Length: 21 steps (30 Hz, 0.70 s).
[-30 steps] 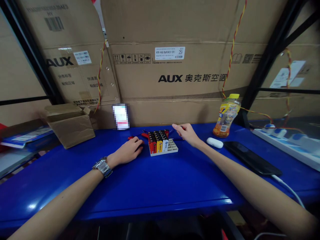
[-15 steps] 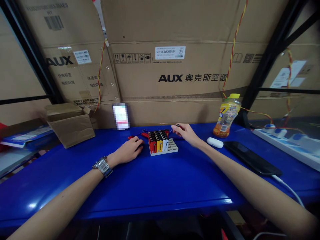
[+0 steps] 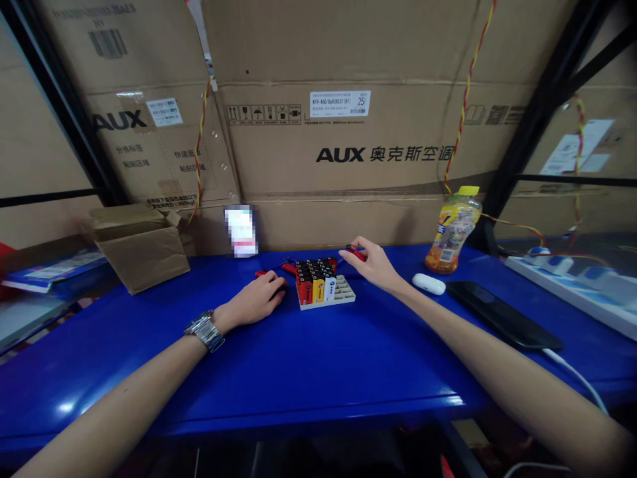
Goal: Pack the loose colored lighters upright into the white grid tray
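Observation:
A pale gridded tray point(image 3: 343, 292) stands on the blue table with several upright lighters point(image 3: 318, 289) in its left and middle cells. Red, yellow and white ones face me, with dark tops. Some cells on the tray's right side have nothing in them. My right hand point(image 3: 373, 265), behind and right of the tray, pinches a red lighter point(image 3: 356, 252) above the table. To the left of the tray my left hand point(image 3: 259, 295) rests on the table with curled fingers. A red piece point(image 3: 261, 273) shows just beyond its fingertips; what these fingers hold is hidden.
More red lighters point(image 3: 288, 268) lie behind the tray. On the right are a white earbud case point(image 3: 428, 284), a black phone point(image 3: 502, 315) on a cable, a drink bottle point(image 3: 450, 232) and a power strip point(image 3: 572, 285). An open cardboard box point(image 3: 144, 252) and a blurred upright screen point(image 3: 241, 231) stand left.
The red lighter in my right hand has turned, so more of its red body shows. My right hand has lifted slightly; my left hand stays where it was.

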Tool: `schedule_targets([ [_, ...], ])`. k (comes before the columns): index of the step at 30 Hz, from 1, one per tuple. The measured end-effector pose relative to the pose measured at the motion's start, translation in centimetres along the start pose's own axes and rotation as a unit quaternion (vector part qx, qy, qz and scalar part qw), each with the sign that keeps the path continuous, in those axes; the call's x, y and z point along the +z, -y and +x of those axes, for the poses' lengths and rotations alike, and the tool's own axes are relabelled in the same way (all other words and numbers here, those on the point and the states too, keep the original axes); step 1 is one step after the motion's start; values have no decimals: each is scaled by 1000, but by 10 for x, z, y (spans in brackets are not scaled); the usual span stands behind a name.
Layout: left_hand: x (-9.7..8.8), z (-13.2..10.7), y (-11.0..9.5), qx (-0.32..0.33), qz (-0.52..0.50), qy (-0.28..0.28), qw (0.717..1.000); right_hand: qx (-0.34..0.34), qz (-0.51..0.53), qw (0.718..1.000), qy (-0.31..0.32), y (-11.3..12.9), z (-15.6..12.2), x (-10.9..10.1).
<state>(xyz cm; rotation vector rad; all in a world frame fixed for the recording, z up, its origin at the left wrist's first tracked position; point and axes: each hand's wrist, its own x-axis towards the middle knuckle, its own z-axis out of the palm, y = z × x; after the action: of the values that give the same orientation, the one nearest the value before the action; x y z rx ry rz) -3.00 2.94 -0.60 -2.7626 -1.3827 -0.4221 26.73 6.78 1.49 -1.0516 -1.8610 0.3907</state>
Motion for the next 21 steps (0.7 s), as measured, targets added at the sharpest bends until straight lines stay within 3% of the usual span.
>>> schedule_targets([
  [4, 1, 0, 1, 3, -4, -4, 1000, -14, -51, 998, -46, 1, 2, -3],
  [14, 0, 1, 1, 0, 2, 11, 1000, 10, 64, 998, 25, -3, -1, 2],
  [17, -1, 1, 0, 1, -1, 18, 1000, 0, 41, 999, -3, -5, 0, 3],
  [21, -2, 1, 0, 1, -2, 19, 1000, 68, 64, 995, -17, -10, 0, 0],
])
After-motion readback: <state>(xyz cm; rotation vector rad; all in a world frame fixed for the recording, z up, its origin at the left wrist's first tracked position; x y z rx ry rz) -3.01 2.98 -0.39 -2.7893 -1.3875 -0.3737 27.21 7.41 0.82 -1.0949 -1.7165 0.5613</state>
